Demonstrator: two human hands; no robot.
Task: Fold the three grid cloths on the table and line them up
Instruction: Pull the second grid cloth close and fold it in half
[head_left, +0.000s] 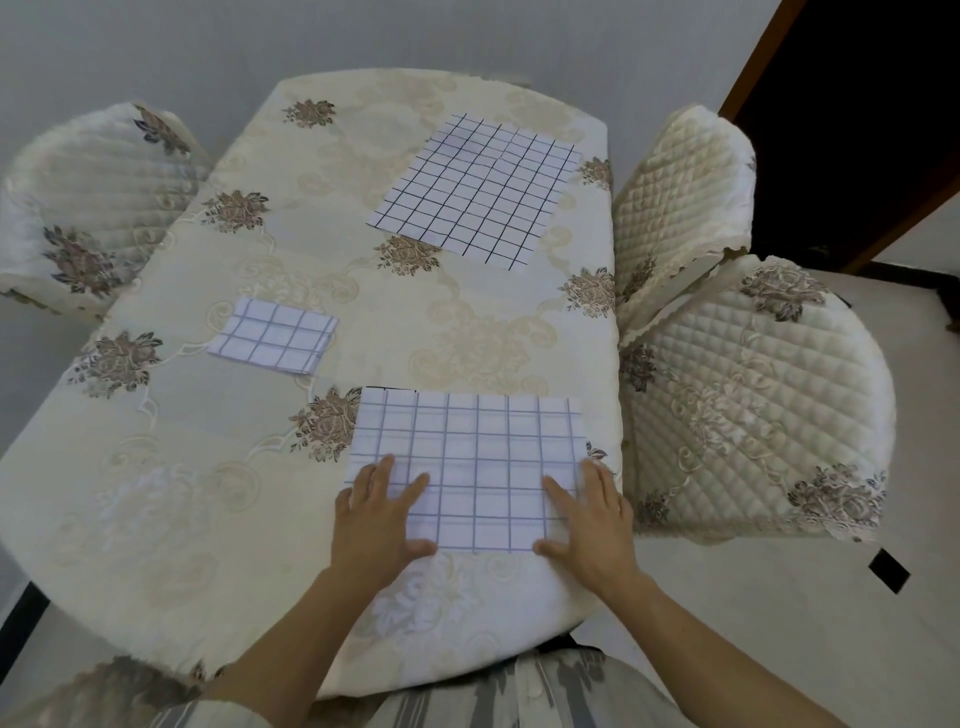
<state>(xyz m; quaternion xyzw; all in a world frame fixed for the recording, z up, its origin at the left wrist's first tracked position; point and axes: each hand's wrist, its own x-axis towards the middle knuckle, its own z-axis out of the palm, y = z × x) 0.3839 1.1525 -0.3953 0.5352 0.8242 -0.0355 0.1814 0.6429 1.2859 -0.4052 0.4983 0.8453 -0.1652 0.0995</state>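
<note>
Both hands, left (375, 512) and right (589, 525), are lying flat with fingers spread, pinning the half-folded white grid-lined cloth (470, 467) at the near bench (208, 467) edge, evidently steadying its next fold

Forearms (291, 639) bare — a loose shirt (467, 699) striped in grey and cream.

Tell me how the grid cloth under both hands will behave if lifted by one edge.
Probably floppy: the grid cloth lies flat like thin fabric, and the folded cloth nearby holds a compact fold. Likely light, so it should drape. Pushed, it might bunch or slide on the tablecloth.
</note>
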